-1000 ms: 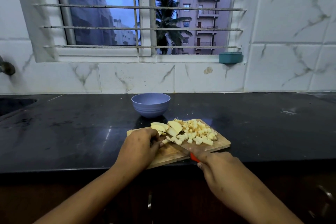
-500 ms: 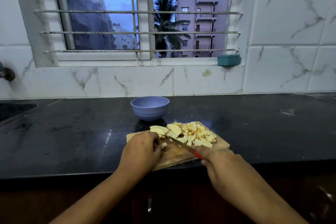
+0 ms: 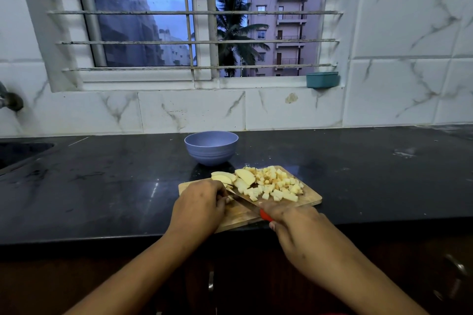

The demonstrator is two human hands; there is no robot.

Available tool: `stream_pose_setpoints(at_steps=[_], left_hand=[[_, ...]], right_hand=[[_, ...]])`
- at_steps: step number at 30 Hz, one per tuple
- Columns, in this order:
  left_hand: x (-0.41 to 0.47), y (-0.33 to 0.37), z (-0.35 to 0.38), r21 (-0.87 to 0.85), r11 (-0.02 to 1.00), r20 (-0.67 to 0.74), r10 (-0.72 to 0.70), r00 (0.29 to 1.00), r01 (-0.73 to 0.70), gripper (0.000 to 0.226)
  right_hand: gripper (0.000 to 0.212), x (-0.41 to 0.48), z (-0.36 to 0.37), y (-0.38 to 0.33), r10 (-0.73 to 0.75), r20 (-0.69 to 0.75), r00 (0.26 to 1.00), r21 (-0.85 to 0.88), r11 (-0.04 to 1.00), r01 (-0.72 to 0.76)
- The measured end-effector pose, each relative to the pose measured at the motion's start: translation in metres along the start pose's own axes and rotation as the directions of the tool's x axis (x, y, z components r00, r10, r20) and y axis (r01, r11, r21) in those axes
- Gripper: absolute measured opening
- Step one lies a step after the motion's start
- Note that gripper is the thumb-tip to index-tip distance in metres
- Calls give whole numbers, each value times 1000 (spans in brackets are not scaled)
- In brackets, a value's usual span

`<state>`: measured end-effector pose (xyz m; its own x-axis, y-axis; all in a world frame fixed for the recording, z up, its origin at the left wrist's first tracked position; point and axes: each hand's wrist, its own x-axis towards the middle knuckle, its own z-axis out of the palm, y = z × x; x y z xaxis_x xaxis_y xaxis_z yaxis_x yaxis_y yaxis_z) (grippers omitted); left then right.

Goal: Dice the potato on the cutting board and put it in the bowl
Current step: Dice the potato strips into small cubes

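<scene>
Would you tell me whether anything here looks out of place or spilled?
Nothing looks spilled; the potato pieces all lie on the cutting board. The board sits askew, its near corner by the counter edge. A brownish mark stains the wall tile.

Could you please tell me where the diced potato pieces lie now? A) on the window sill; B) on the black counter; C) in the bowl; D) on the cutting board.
D: the diced potato is heaped on the cutting board, nearer than the bowl.
</scene>
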<state>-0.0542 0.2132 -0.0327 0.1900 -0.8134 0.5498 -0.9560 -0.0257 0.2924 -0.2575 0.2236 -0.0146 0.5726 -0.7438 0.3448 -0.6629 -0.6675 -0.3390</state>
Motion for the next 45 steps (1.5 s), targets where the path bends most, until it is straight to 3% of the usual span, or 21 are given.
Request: stream_pose_setpoints(at_steps=[14, 23, 34, 38, 45], left_hand=[[5, 2, -4, -19, 997, 75, -77, 994, 78, 8], [15, 15, -5, 96, 993, 166, -81, 983, 65, 6], [21, 20, -1, -22, 996, 197, -81, 977, 87, 9], [21, 21, 2, -78, 992, 189, -86, 978, 102, 7], [21, 28, 4, -94, 991, 172, -78, 982, 95, 18]], right_hand=[[33, -2, -3, 3, 18, 63, 998, 9, 1000, -18], [37, -10, -15, 23, 125, 57, 990, 62, 990, -129], [40, -4, -15, 31, 116, -1, 993, 88, 989, -116], [34, 2, -19, 53, 195, 92, 977, 219, 953, -211], [24, 6, -39, 90, 305, 178, 936, 547, 760, -352]])
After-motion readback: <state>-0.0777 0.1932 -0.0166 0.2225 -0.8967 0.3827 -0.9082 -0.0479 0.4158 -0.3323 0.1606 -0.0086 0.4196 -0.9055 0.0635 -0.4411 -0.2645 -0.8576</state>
